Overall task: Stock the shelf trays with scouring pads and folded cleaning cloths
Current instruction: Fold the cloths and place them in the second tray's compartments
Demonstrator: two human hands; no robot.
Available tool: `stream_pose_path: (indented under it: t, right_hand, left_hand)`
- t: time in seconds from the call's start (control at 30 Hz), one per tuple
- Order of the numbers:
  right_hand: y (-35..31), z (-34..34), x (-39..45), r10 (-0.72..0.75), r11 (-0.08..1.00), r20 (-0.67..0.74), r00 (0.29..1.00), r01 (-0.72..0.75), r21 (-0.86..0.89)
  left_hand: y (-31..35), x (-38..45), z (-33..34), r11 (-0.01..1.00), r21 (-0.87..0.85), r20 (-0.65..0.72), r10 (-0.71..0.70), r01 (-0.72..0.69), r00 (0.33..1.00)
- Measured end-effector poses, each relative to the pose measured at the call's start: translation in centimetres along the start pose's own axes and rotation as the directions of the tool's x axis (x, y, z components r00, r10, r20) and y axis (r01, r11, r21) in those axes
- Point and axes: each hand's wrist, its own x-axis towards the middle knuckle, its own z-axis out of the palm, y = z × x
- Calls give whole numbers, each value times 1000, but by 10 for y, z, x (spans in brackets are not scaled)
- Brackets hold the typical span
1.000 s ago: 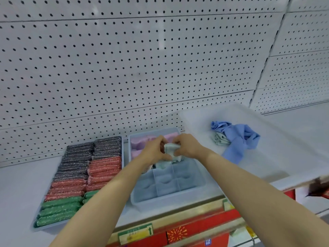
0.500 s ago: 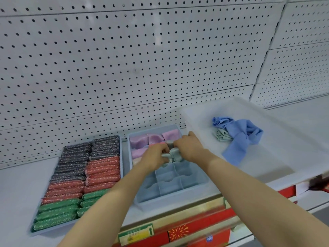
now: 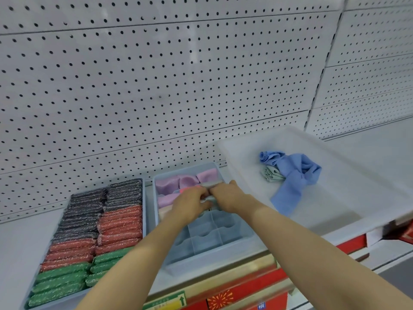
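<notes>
**Both hands on a pale cloth over the divided tray**

At the front edge of the shelf [image 3: 13, 247] we saw a red price strip [image 3: 237, 296] with a green label [image 3: 165, 302], blurred by motion. Just behind it sat the divided tray [image 3: 214, 258], its nearest compartments holding nothing. To its left lay a flat tray [image 3: 144, 211] packed with scouring pads [image 3: 89, 238] in green, red and black rows. Over the middle of the divided tray our left hand [image 3: 191, 205] and right hand [image 3: 228, 196] met, fingers curled round a small pale green cloth [image 3: 211, 184] that both pinched between them; most of it was hidden by the knuckles, so we could not tell which compartment it was over. Pink cloths [image 3: 185, 181] filled the back compartments. Right of these stood a white bin [image 3: 335, 220], tilted, holding a loose blue cloth [image 3: 295, 175] draped over a folded pale green cloth [image 3: 271, 173]. Behind everything rose the white pegboard [image 3: 156, 74].
</notes>
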Motion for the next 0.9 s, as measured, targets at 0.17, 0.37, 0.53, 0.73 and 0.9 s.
stream_pose_path:
  t: [0.17,0.37,0.53,0.73,0.9]
  right_hand:
    - [-2,-7,-9,5,998,53,999,-8,55]
    - [21,-65,-37,16,990,-265,964,-52,-128]
    - [73,-87,-66,146,968,-416,897,-216,-126]
    - [131,-105,-94,266,935,-425,865,-339,-104]
    - [186,-111,-100,277,928,-428,860,-355,-113]
  left_hand:
    - [10,2,-15,995,97,91,31,-40,995]
    - [53,18,-65,947,288,-16,154,-142,988]
    - [104,37,-82,908,361,-27,237,-211,971]
    - [156,78,-60,862,442,-1,277,-248,961]
    - [181,130,-11,798,555,83,227,-234,970]
